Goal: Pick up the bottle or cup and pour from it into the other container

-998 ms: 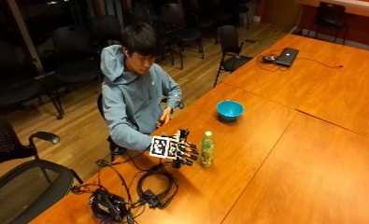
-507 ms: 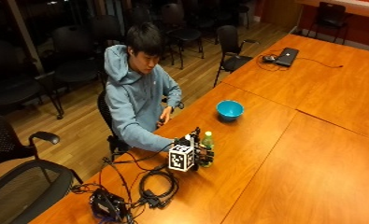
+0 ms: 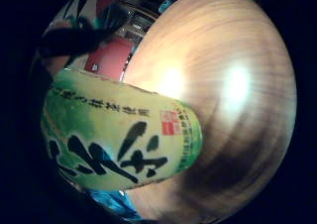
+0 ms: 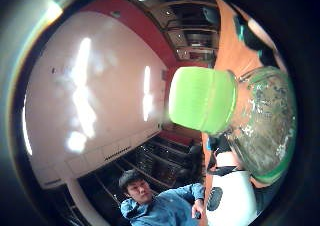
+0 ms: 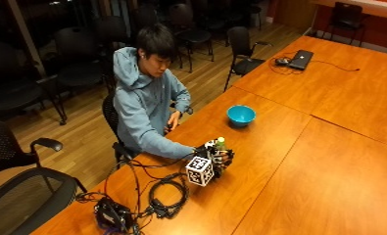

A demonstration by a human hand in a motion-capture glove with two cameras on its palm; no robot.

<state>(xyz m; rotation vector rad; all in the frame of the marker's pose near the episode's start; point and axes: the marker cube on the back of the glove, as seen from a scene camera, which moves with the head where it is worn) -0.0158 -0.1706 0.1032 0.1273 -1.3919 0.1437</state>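
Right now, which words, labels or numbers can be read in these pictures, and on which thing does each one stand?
Bottle label: large black brush characters, a row of small black characters and a small red square stamp; I cannot read any of them surely.
Green cap: no text.
Blue bowl: no text visible.
Laptop: too small to tell.

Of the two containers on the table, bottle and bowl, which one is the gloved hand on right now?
The green-capped bottle: the gloved right hand is wrapped around it near the table edge. The blue bowl stands apart, farther along the table, untouched.
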